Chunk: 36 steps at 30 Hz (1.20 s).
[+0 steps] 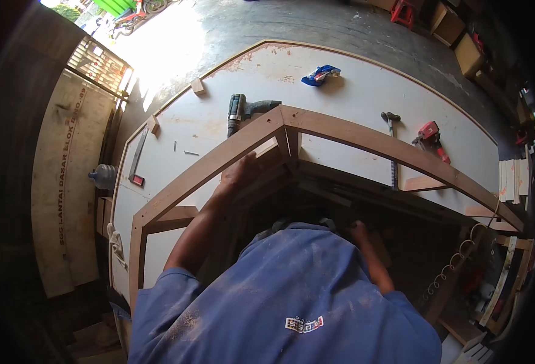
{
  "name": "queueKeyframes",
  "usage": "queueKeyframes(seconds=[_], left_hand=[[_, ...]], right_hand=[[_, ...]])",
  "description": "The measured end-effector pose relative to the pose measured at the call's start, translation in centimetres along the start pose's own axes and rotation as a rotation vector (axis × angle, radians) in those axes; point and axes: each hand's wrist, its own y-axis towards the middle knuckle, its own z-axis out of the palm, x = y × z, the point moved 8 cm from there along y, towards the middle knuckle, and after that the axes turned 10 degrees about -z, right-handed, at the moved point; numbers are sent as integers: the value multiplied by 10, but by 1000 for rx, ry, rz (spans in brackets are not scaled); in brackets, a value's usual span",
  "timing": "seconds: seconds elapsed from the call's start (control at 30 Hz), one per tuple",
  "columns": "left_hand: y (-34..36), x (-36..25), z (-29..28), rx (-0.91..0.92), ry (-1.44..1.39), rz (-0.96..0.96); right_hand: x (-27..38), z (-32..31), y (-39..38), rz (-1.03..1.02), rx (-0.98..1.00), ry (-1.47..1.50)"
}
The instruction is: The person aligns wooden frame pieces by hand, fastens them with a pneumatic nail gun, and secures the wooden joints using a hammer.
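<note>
White worktable [370, 97] with angled wooden frame [340, 127] over its near side; drill [237, 109] just beyond; left hand [240, 173] by the left beam, right hand [358, 230] in shadow, grip of both untellable; judged step: handwork inside the frame, next calling for steady support

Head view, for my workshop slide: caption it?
Left hand by a wooden frame; drill and hammer lie on the white table.

Dark lettering [73, 167] — plywood board [85, 194], logo [304, 324] — blue shirt [267, 285]
</note>
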Motion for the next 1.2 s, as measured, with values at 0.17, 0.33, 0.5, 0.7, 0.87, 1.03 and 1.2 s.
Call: queueKeyframes(seconds=[0.17,0.33,0.5,0.7,0.87,1.03,1.2], left_hand=[[-4,-2,-3,-13,-41,-9],[-7,-7,-8,-84,-59,-1],[-7,10,-6,7,16,-95],[-39,-11,2,-292,91,89],[-94,-28,9,-337,3,28],[-133,-26,-7,-288,31,-172],[-182,21,-35,-490,-93,-334]], right_hand=[[-20,7,-2,-22,-8,-62],[-31,11,-9,-74,3,-73],[-6,-13,0,-135,67,-131],[187,-89,-28,-633,-154,-81],[447,-132,-127,-1388,-208,-125],[519,-45,-131,-1701,194,-378],[550,28,-111,-1786,286,-412]])
